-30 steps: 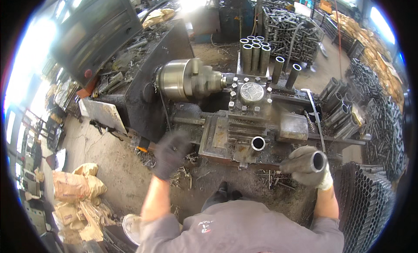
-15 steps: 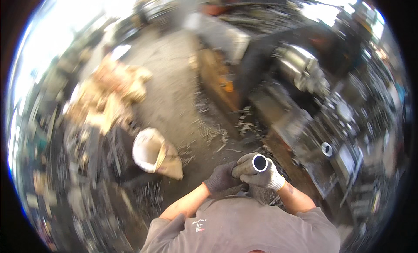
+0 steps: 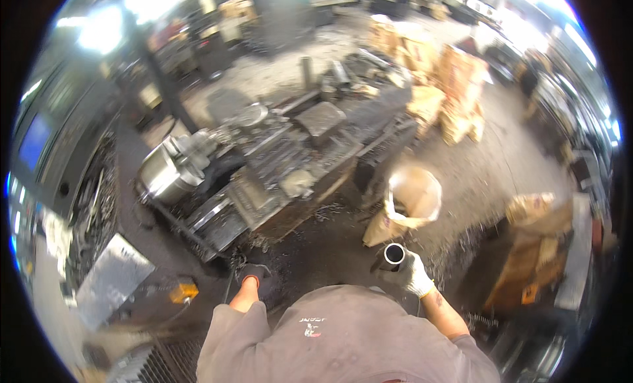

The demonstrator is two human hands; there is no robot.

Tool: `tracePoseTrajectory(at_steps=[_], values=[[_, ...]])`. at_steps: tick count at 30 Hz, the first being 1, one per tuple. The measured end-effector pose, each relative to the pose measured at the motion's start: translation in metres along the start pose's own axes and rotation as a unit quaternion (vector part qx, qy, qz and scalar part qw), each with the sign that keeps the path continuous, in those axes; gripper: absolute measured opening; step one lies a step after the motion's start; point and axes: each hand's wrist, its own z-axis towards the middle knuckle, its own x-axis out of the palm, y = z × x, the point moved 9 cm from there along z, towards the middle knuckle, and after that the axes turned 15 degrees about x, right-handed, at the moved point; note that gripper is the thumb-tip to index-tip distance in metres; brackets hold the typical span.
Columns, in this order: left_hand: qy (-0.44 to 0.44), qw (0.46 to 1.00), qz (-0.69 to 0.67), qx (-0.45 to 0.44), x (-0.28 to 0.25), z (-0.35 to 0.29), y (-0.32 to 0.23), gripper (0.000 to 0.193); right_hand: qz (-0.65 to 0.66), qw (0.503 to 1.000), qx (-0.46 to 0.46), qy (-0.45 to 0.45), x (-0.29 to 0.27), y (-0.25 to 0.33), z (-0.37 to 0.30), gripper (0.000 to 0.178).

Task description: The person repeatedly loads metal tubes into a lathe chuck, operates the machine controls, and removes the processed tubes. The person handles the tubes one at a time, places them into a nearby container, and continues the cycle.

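Observation:
A hollow metal pipe [image 3: 394,254] points its round, bright-rimmed end up in front of my right side. My right hand [image 3: 415,277], in a white glove with a grey palm, is wrapped round it. Well away to the left is my left hand [image 3: 256,271], in a dark glove that blends into the dark floor, so its fingers do not show clearly. It is nearest to the front end of a lathe [image 3: 264,188] with a shiny round chuck [image 3: 168,172]. Just beyond the pipe stands an open paper sack [image 3: 414,195].
Several brown paper sacks [image 3: 455,86] stand at the far right. A wooden crate [image 3: 527,264] is near on the right. At the left lie a grey metal sheet [image 3: 115,277] and an orange box [image 3: 184,292]. Metal shavings litter the floor by the lathe.
My left hand has come off the pipe and moved left; the right hand keeps it. My view has turned, bringing the lathe from the right to the left and the open sack to the right.

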Motion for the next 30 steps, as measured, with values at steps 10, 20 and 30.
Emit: tracePoseTrajectory(at_steps=[10,20,30], values=[[-0.081,0.977,0.054,-0.192,0.078,-0.204,0.023,0.034,-0.141,0.956,-0.233,0.111,0.095,0.180,0.202,0.053],[-0.678,0.470,-0.203,-0.527,-0.082,-0.345,0.025,0.061,-0.245,0.902,-0.324,0.145,0.123,0.221,0.313,0.058],[-0.626,0.555,-0.321,-0.443,-0.081,-0.341,0.081,0.061,-0.163,0.805,-0.514,0.249,0.100,0.434,0.317,0.078]])
